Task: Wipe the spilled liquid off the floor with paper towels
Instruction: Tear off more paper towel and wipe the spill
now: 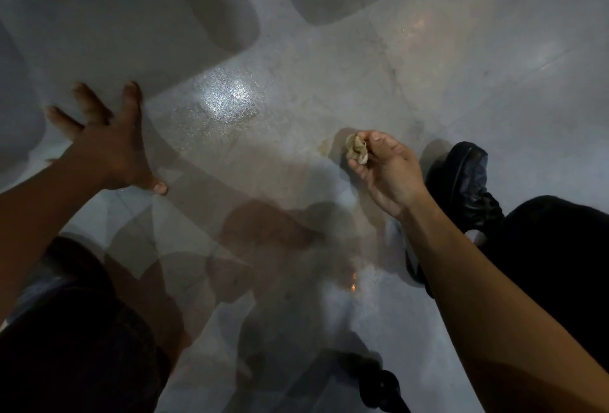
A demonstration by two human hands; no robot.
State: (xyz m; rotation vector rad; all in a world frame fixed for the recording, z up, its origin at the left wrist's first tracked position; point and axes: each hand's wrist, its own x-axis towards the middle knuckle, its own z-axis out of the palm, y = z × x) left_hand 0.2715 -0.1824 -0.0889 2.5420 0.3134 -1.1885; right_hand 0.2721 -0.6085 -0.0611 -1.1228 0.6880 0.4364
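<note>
Two bare hands over a pale speckled floor [329, 66], seen from above. Left hand [108, 146]: fingers spread and straight, palm down, holding nothing; whether it touches the floor or hovers above it cannot be told. Right hand [389, 169]: thumb and fingertips pinched on a small crumpled wad of paper towel [356, 148], tan and damp-looking, held just over a faint yellowish stain [324, 146] on the floor. One bright glossy patch [230, 99] of reflected light lies between the hands, nearer the left. One black shoe [461, 175] stands just right of the right hand, with a dark trouser leg [553, 248] behind it. Small orange glints [353, 282] show on the floor below the right wrist. Soft overlapping shadows cover the lower floor.
</note>
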